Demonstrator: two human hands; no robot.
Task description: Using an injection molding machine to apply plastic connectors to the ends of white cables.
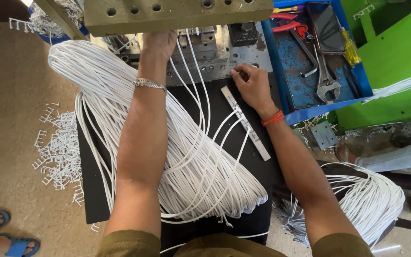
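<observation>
I reach my left hand under the press, its fingers hidden so I cannot tell their state, while my right hand presses its curled fingers on the strip beside white cables on the black worktop, so feeding seems in hand.

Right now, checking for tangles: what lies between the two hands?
Head view: a few white cables run up between left hand and right hand.
</observation>
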